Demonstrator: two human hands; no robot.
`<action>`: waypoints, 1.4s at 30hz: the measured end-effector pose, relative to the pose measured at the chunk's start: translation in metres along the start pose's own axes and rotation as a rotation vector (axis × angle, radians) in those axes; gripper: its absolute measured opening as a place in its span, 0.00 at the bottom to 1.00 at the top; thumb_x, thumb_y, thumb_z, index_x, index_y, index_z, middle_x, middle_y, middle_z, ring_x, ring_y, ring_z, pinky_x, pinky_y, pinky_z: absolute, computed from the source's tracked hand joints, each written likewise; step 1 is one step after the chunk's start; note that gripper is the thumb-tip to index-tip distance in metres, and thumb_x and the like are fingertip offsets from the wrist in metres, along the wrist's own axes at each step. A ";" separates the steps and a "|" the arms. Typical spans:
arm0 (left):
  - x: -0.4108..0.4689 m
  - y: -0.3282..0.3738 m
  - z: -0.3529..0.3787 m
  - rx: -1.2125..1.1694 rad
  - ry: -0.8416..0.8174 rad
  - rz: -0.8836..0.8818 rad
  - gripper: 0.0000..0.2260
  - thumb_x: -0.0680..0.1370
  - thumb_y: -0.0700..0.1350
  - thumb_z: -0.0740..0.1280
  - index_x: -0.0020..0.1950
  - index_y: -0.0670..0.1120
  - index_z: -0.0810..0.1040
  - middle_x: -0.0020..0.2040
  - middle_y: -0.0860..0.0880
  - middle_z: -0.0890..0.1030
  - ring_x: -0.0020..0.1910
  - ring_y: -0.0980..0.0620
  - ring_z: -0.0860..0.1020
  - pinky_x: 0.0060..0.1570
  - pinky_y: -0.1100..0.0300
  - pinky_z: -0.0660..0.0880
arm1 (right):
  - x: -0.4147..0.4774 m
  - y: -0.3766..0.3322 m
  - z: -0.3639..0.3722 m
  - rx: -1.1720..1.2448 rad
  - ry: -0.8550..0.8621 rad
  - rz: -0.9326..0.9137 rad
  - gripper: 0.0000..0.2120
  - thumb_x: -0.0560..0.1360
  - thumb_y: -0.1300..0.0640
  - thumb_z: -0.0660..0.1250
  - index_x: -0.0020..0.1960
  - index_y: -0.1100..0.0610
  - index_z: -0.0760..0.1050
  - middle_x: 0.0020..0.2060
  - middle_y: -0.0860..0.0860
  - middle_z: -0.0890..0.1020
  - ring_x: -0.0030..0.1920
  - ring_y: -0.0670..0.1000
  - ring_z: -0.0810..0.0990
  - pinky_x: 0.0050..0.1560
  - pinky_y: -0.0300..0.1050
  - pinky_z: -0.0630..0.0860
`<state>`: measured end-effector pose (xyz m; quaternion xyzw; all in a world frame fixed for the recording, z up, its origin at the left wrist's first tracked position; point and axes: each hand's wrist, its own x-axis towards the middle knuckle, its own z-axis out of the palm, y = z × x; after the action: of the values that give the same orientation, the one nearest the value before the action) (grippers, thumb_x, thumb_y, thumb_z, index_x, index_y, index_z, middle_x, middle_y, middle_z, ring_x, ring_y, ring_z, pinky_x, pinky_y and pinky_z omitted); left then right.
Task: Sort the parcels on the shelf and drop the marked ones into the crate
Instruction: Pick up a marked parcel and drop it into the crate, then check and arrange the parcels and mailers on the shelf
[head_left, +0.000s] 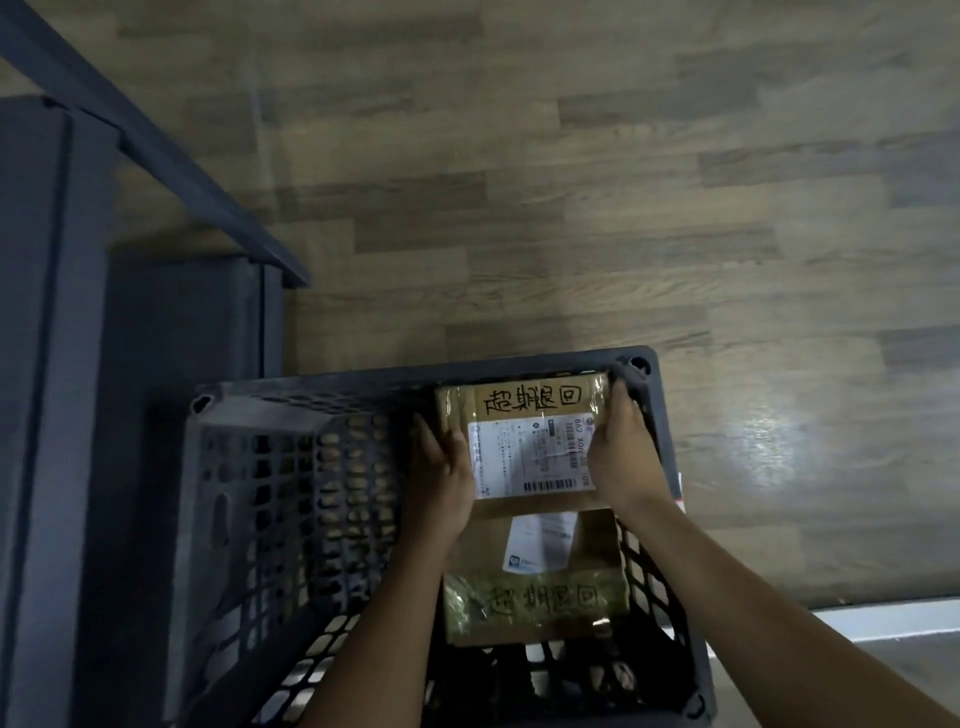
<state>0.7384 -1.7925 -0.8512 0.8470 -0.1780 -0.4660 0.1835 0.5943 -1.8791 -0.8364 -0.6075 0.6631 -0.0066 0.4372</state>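
Two forearms reach down; left hand (441, 467) and right hand (623, 457) clasp opposite sides of the marked parcel (519, 405), centred between them; it sits in the crate's (291, 493) far right corner, overlapping a second parcel (535, 597).

Looks like a parcel depot or pickup-point back room. A dark grey metal shelving frame (52, 364) stands at left. A dark lattice-walled plastic crate (291, 493) sits on a wood-plank laminate floor (623, 208). Brown taped cardboard parcels (519, 415) carry white barcode shipping labels (524, 457) and black handwritten marker characters (530, 402).
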 end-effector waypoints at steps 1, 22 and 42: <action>-0.004 -0.001 -0.007 0.070 0.016 -0.005 0.28 0.82 0.56 0.47 0.79 0.49 0.42 0.79 0.44 0.49 0.75 0.40 0.59 0.70 0.48 0.61 | -0.008 -0.004 -0.006 0.010 -0.009 0.018 0.29 0.79 0.65 0.53 0.77 0.55 0.49 0.72 0.58 0.65 0.67 0.59 0.71 0.61 0.55 0.73; -0.425 0.069 -0.336 -0.201 0.546 0.119 0.24 0.83 0.56 0.49 0.78 0.51 0.54 0.78 0.50 0.56 0.77 0.51 0.55 0.75 0.52 0.55 | -0.385 -0.348 -0.152 -0.513 -0.447 -0.793 0.24 0.82 0.49 0.49 0.77 0.51 0.53 0.76 0.48 0.57 0.74 0.52 0.60 0.69 0.50 0.63; -0.624 -0.143 -0.409 -0.561 0.826 -0.328 0.24 0.82 0.52 0.49 0.78 0.49 0.54 0.79 0.49 0.54 0.77 0.48 0.53 0.75 0.51 0.52 | -0.633 -0.405 -0.028 -0.728 -0.812 -1.260 0.26 0.80 0.52 0.55 0.76 0.57 0.55 0.73 0.57 0.62 0.71 0.58 0.65 0.69 0.53 0.65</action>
<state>0.7933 -1.3140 -0.2639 0.8952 0.1756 -0.1458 0.3829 0.8260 -1.4863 -0.2388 -0.9235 -0.0496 0.1843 0.3328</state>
